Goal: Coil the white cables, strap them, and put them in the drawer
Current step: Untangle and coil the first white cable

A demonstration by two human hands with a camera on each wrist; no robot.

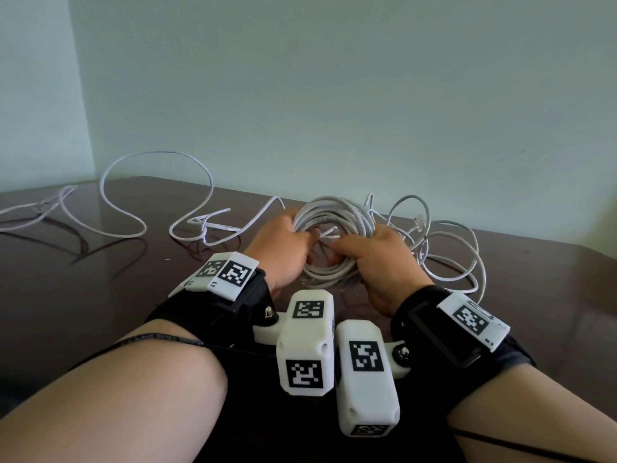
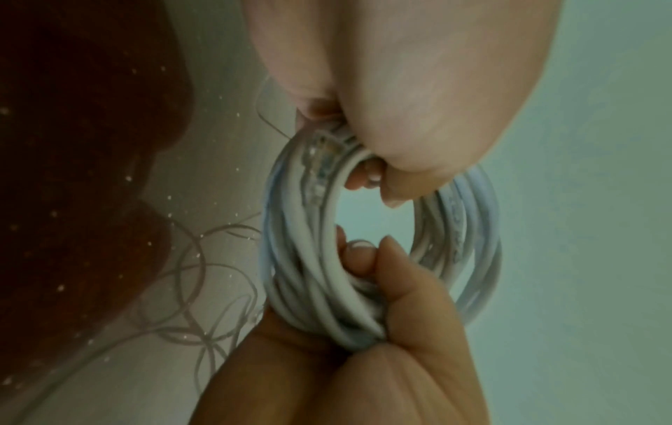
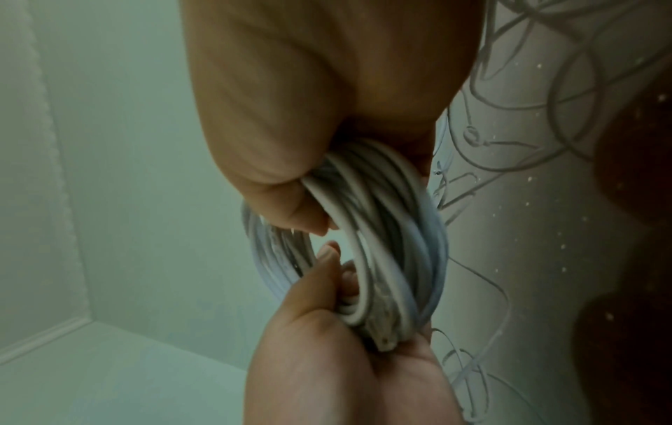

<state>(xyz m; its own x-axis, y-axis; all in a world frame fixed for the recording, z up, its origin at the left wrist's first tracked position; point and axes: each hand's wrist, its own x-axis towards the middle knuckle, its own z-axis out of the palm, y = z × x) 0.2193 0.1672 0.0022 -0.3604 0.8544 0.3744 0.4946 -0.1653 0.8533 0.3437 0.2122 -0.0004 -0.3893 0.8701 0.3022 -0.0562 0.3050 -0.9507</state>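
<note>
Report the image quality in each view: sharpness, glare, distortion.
Head view: sharp, wide-angle bend, glossy table mirrors loose cables. Left wrist view: soft, coil and left hand blurred. Right wrist view: right hand smeared, table glare washing out.

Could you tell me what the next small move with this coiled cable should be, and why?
Probably keep one hand on the coil and free the other to find a strap. Both the left hand and right hand grip the coil, no strap binds it, and none is in view.
</note>
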